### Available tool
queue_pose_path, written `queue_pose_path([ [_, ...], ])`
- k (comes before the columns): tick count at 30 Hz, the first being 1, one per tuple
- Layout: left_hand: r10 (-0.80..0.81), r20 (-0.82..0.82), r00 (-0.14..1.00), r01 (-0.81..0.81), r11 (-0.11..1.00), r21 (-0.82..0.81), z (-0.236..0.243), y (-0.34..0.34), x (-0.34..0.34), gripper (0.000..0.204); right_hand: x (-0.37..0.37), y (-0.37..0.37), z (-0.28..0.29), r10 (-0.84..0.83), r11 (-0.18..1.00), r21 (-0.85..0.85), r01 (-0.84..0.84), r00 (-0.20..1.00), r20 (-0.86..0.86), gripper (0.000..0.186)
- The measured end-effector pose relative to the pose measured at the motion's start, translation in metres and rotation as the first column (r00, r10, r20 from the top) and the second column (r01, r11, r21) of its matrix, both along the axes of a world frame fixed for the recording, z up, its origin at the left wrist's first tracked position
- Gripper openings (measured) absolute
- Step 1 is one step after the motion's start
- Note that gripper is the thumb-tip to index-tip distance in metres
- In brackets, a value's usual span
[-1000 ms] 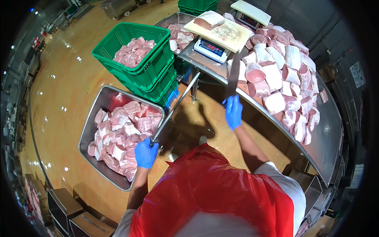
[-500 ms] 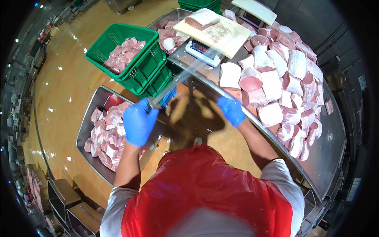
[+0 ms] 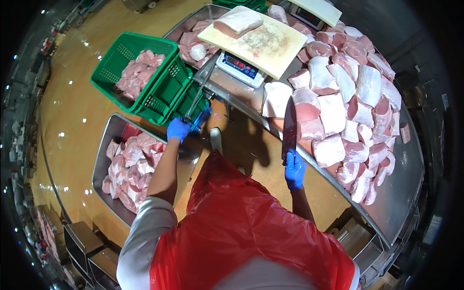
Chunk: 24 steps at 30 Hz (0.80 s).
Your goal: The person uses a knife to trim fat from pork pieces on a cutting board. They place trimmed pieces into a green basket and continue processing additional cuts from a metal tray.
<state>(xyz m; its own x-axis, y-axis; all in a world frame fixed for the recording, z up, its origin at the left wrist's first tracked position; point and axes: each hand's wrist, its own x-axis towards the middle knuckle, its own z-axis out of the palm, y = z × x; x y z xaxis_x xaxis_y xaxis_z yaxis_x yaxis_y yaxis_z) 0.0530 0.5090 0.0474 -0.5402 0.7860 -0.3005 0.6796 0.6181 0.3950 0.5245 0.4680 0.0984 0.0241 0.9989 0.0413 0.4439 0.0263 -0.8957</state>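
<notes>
My left hand (image 3: 178,130), in a blue glove, is closed round the handle of a long thin sharpening steel (image 3: 196,100). The rod points away from me, past the green crates toward the scale. In my right hand (image 3: 295,170), also gloved in blue, is a broad-bladed knife (image 3: 290,126), its blade pointing away along the near edge of the metal table (image 3: 386,212). The blade passes in front of a pale slab of meat (image 3: 277,100). The two tools are apart. Many cut pieces of pork loin (image 3: 333,112) lie piled on the table to the right.
Meat pieces fill a metal tub (image 3: 107,140) at the left. Beyond it stand stacked green crates (image 3: 164,72), the top one holding meat trimmings. A cutting board (image 3: 285,46) bearing one loin piece rests on a digital scale (image 3: 239,67). My boot (image 3: 216,139) stands on the wet floor.
My left hand has moved away from me, toward the crates. My right hand has come back nearer to me, and its knife now shows clearly. Motion blur around the tools has gone.
</notes>
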Motion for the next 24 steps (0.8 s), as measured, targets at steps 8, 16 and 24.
queue_pose_path([
  [8,-0.249,-0.037,0.968,0.248,0.969,-0.024,0.006,0.132,-0.022,0.040,0.002,0.048,0.001,-0.257,0.965,-0.065,0.256,0.966,-0.017,0.027],
  [16,-0.458,-0.177,0.871,0.387,0.418,0.822,0.070,0.237,-0.014,0.038,-0.085,0.146,0.036,-0.356,0.932,-0.201,0.302,0.871,-0.340,0.034],
  [24,-0.806,0.339,0.485,0.265,0.505,0.822,0.108,0.481,-0.008,0.054,-0.171,0.362,0.095,-0.124,0.990,-0.129,0.059,0.809,-0.575,0.051],
])
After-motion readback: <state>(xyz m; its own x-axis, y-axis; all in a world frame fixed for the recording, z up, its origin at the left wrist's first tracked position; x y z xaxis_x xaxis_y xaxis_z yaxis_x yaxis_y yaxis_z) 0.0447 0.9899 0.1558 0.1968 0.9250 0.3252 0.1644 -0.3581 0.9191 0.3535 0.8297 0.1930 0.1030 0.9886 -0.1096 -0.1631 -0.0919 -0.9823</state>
